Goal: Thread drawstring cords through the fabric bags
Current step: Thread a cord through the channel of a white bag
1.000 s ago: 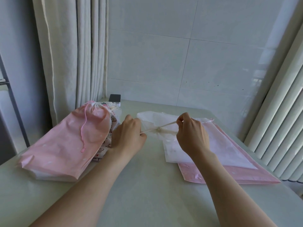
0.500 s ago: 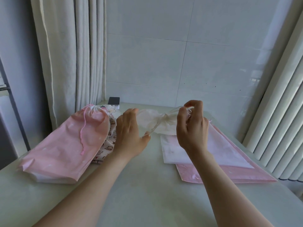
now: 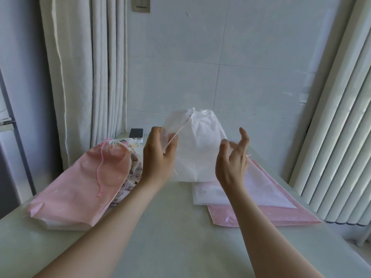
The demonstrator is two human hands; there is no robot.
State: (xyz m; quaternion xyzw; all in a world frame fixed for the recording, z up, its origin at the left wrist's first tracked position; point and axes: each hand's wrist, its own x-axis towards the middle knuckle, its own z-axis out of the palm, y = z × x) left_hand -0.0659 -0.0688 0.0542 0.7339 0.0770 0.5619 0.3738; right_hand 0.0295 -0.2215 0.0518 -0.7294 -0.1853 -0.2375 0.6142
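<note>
While both bare forearms reach up from the bottom edge of the frame across the pale table (image 3: 170, 237), the hands are raised just above centre, on either side of a white drawstring bag (image 3: 197, 153). At the lower left a pink drawstring bag (image 3: 80, 187) lies on the tabletop, its mouth gathered and its pink cord (image 3: 99, 171) trailing over the fabric; a printed fabric bag (image 3: 133, 175) peeks out from under its right edge. At the lower right lies a flat stack, a white flat bag (image 3: 261, 191) on top of a pink flat bag (image 3: 281, 216). The left hand (image 3: 159, 155) grips the left edge of the white drawstring bag between thumb and fingers. The right hand (image 3: 231, 159) is spread with its fingers loosely curved and closed on nothing, just beside the bag's right edge; whether it touches the fabric cannot be told. The bag is held up off the table with its mouth cinched at the top, and a white cord (image 3: 181, 130) slants from that mouth down to the left thumb, its end hanging below the hand. Behind the left hand a small dark-topped box (image 3: 136, 134) sits at the table's far edge. A cream curtain (image 3: 80, 67) fills the upper left, a tiled wall (image 3: 220, 67) the centre, and vertical blinds (image 3: 341, 117) the right side.
</note>
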